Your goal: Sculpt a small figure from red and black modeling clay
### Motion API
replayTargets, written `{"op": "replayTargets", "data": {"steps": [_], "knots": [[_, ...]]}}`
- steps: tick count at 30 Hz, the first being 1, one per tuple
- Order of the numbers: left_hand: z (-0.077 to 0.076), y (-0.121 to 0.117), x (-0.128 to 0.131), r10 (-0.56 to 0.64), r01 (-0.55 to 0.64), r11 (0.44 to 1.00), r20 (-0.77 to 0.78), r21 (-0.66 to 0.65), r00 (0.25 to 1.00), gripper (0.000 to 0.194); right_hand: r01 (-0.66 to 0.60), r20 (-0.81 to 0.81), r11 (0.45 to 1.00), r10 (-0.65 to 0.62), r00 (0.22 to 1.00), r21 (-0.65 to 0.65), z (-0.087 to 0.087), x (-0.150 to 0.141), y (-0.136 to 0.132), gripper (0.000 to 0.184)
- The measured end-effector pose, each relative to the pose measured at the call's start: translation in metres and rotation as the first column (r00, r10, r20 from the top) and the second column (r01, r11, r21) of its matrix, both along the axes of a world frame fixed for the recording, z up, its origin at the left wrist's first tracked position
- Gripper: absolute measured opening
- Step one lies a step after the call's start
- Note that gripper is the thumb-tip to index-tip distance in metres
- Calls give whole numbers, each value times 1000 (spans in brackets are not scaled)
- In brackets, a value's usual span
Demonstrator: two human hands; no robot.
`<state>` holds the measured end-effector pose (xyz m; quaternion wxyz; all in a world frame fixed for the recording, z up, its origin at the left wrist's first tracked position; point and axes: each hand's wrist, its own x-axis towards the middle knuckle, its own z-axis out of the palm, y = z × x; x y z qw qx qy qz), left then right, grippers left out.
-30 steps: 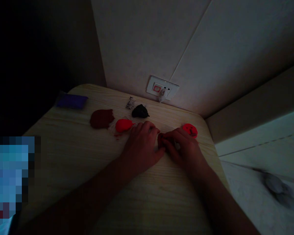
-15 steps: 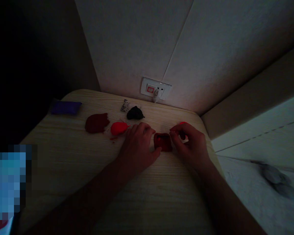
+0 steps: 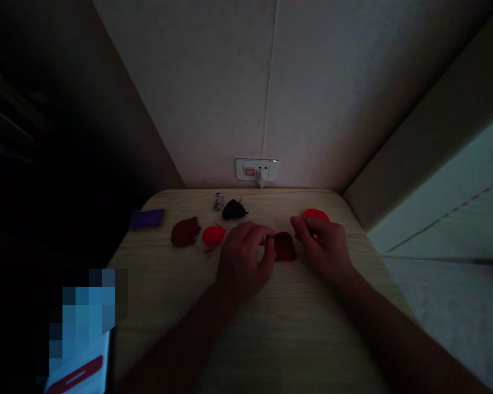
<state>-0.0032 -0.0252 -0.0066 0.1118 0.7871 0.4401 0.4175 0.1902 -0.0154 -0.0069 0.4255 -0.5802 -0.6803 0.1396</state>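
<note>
A small dark red square of what looks like modelling clay (image 3: pixel 285 249), with a raised rim, lies on the wooden table between my hands. My left hand (image 3: pixel 245 260) pinches its upper left edge between thumb and forefinger. Just off its right side is my right hand (image 3: pixel 326 247), fingers curled and thumb against forefinger; whether anything small is between them I cannot make out. Behind that hand sits a bright red round piece (image 3: pixel 315 214), partly covered by it. Left of my left hand are a bright red lump (image 3: pixel 213 236) and a larger dark red lump (image 3: pixel 185 232).
A black lump (image 3: pixel 234 210) lies toward the back beside a scrap of black-smeared film (image 3: pixel 218 202). At the far left is a purple packet (image 3: pixel 148 219). A wall socket with a plug (image 3: pixel 261 175) is just behind the table (image 3: pixel 238 339). A lit screen (image 3: pixel 80 361) shows at lower left.
The view has shifted, so the table sits lower in it. My left thumb and forefinger have closed together on the clay's edge. My right hand has moved slightly away from it.
</note>
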Motion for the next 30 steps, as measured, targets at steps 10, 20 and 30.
{"op": "replayTargets", "data": {"steps": [10,20,30], "knots": [[36,13,-36,186,-215,969,-215,-120,959,27,-32,-2,999,32,999,37,-8,3,4,53],[19,12,-84,84,-241,944,-540,-227,838,24,-76,1,996,76,997,38,-6,-2,4,53],[33,15,-88,75,-234,907,-413,-349,907,16,-124,1,992,124,992,4,-8,-3,3,52]]}}
